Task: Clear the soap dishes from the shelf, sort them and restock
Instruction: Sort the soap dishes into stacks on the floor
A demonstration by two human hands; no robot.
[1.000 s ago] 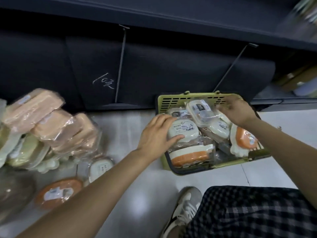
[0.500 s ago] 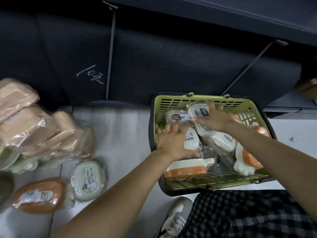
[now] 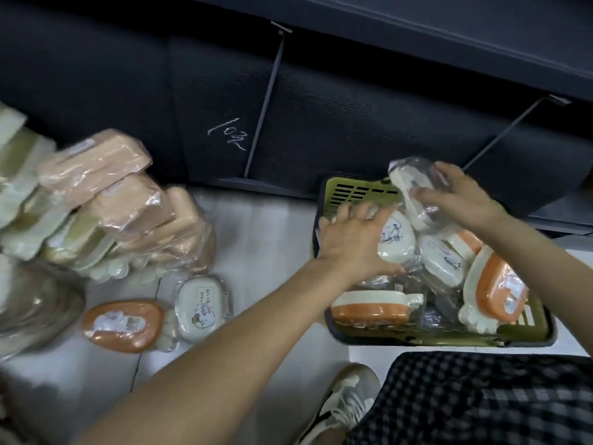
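Head camera, looking down at a shop floor: I crouch in front of a dark, bare shelf (image 3: 321, 101), both hands in a green plastic basket (image 3: 353, 191) packed with wrapped soap dishes.

My left hand (image 3: 356, 242) lies spread over a white dish with a cartoon print (image 3: 396, 240). The fingers are fairly straight, reaching toward the basket's far left corner, and my thumb runs along the dish's near edge; whether I am merely pressing it or beginning to grip it I cannot tell.

My right hand (image 3: 459, 197) grasps a white dish in clear film (image 3: 414, 194), tilted up on edge above the basket's back rim. My fingers curl over its crinkled wrapping from the right, the thumb hidden behind it.

Below my hands lie more dishes: a second white one (image 3: 444, 261) just right of the cartoon dish, an orange-and-white one on its side (image 3: 372, 308) at the near wall, and an orange one with a scalloped white edge (image 3: 494, 293) at the right.

On the floor to the left, well apart from the basket, stands a stack of peach and pale green wrapped dishes (image 3: 106, 200). In front of it lie an orange dish (image 3: 123, 326) and a white printed one (image 3: 202, 308), touching.

My grey sneaker (image 3: 346, 403) and checked shorts (image 3: 481, 403) fill the bottom edge.
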